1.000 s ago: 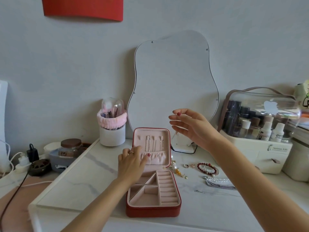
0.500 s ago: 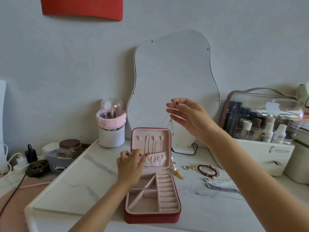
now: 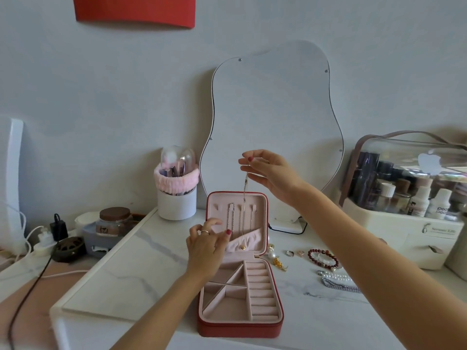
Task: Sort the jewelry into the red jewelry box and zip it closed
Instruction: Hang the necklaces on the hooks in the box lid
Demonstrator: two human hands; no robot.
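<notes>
My right hand (image 3: pixel 271 174) pinches a thin necklace (image 3: pixel 244 205), dangling it over the open lid of the red jewelry box (image 3: pixel 240 274) near the tabletop's front edge. My left hand (image 3: pixel 206 245), fingers curled, tugs the lid's pink pocket (image 3: pixel 246 239). One chain is hung so far; rings (image 3: pixel 294 253), a beaded bracelet (image 3: pixel 323 258) and pearls (image 3: pixel 333 276) are still out toward the right edge, zip undone.

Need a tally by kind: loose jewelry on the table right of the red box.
Rings: 2
Red bead bracelet: 1
Bead strands: 2, white and grey
Gold-and-pearl cluster: 1, too small to split
Thin chain: 1, faint
Total: 7
</notes>
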